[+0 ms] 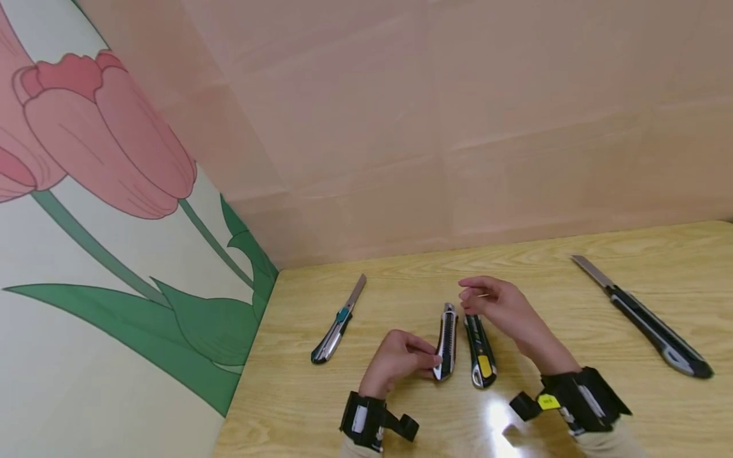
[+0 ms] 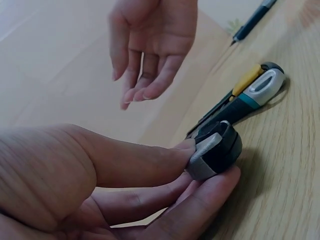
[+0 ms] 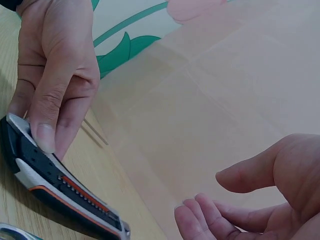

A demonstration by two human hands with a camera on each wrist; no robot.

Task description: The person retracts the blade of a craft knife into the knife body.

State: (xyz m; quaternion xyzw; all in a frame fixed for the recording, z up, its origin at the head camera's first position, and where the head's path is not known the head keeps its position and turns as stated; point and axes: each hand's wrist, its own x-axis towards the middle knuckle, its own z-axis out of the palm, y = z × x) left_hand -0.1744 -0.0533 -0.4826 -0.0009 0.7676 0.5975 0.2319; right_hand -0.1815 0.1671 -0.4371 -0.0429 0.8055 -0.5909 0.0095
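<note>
My left hand (image 1: 401, 357) pinches the handle end of a black and silver utility knife (image 1: 447, 340) between thumb and fingers. In the right wrist view this utility knife (image 3: 65, 182) shows an orange-edged slider track, with no blade out. Just right of it on the table lies a black utility knife with a yellow part (image 1: 482, 356). Above that knife's far end my right hand (image 1: 506, 308) hovers with relaxed fingers and nothing in its grasp. The left wrist view shows the right hand (image 2: 155, 45) hanging loosely, apart from the knives.
A small utility knife with a teal slider (image 1: 338, 327) lies at the left, blade extended. Far right lies a large black utility knife (image 1: 649, 324), also with its blade out. A pinkish sheet (image 1: 446, 127) backs the wooden table (image 1: 286, 407), and a tulip-painted wall (image 1: 114, 267) stands left.
</note>
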